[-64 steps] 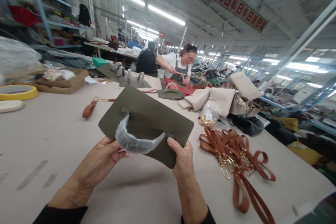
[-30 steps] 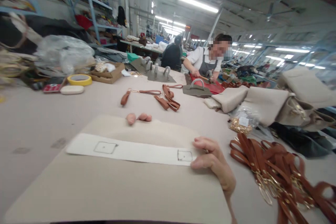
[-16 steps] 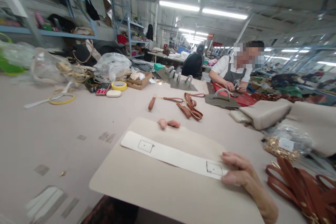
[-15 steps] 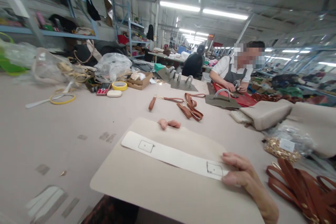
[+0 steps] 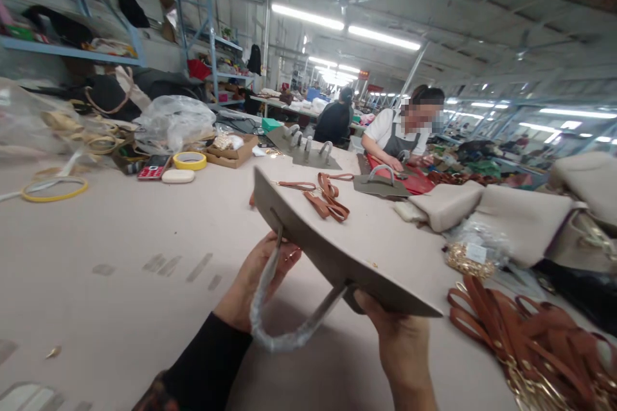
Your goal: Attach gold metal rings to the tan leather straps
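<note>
A dark grey-brown bag panel [image 5: 313,250] is held up and tilted above the table, its near face towards me. From this face a handle [image 5: 265,327], wrapped in clear plastic, loops down and towards me. My left hand [image 5: 263,276] is closed at the panel's left part, beside the handle's left foot; the panel and handle partly hide its fingers. At the lower right, my right hand [image 5: 398,327] grips the panel's edge, thumb on the near face next to the handle's right foot. The panel's other face is turned away from view.
Brown leather straps [image 5: 330,196] lie beyond the panel, with a larger strap pile [image 5: 530,340] at right. A bag of gold hardware [image 5: 470,260] sits near it. Yellow tape [image 5: 189,160] and a carton [image 5: 234,151] stand at back left. A co-worker [image 5: 393,135] works across the table.
The panel lay with its pale side and a white marked strip up; now it is raised and turned over, showing the dark side and handle. Both hands have shifted their hold. The view has swung right.
</note>
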Tool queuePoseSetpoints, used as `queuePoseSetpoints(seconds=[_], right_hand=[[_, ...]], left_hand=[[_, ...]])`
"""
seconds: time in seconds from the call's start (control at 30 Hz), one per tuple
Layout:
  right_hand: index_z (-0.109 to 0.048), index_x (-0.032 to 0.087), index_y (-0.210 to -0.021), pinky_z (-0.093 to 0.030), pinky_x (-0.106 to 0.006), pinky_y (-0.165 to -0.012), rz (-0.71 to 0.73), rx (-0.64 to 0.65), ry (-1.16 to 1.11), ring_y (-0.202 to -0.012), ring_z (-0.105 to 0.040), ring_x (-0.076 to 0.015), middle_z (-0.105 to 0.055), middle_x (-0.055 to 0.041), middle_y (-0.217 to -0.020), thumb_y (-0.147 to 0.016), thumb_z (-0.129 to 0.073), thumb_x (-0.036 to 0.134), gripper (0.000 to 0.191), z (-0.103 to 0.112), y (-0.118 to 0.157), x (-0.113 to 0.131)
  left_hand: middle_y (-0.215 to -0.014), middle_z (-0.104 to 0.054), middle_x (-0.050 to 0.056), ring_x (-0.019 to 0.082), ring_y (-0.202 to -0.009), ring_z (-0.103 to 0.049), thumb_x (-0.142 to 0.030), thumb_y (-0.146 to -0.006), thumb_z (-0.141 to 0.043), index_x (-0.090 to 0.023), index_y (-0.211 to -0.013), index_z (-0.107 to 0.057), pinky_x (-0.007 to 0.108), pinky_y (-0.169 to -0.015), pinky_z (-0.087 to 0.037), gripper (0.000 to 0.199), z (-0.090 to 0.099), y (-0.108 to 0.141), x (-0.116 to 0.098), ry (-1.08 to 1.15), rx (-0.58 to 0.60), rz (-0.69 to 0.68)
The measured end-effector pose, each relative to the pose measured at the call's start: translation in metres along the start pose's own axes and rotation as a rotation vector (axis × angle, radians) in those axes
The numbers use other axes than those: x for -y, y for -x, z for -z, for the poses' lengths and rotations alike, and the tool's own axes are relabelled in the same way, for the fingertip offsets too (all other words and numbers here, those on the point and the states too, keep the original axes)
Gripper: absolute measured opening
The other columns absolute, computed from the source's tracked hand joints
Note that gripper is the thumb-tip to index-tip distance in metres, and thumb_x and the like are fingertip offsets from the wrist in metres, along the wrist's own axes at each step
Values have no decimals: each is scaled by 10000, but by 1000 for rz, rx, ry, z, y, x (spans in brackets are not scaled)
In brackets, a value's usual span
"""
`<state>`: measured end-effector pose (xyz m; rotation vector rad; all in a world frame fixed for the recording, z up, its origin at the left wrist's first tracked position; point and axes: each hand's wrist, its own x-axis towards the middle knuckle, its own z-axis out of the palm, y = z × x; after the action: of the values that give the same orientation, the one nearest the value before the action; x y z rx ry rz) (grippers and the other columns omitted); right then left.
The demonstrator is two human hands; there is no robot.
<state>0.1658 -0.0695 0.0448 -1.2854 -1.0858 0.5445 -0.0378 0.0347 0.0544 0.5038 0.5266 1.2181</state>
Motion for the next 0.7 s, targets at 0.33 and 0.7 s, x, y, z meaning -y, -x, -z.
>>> queuePoseSetpoints(seconds=[0.33, 0.7], right_hand=[[-636, 199, -1189, -536, -388, -858, -457, 46, -606, -1020, -662, -286, -740, -82, -1030, -559, -881, 272, 681, -23, -4, 2], [-472, 232, -1337, -561, -351, -756, -507, 81, -603, -906, -698, -262, -731, -70, -1040, -574, -876, 243, 864, -25, -5, -5]], left_hand=[[-857, -765, 62, 200, -728, -702, -211, -754, -709, -144, -966, -698, 302, -659, -580, 224, -16, 9, 2, -12, -79, 5], [-836, -772, 61, 179, -716, -717, -201, -675, -799, -114, -977, -692, 284, -771, -583, 332, -18, 9, 4, -75, -152, -162]])
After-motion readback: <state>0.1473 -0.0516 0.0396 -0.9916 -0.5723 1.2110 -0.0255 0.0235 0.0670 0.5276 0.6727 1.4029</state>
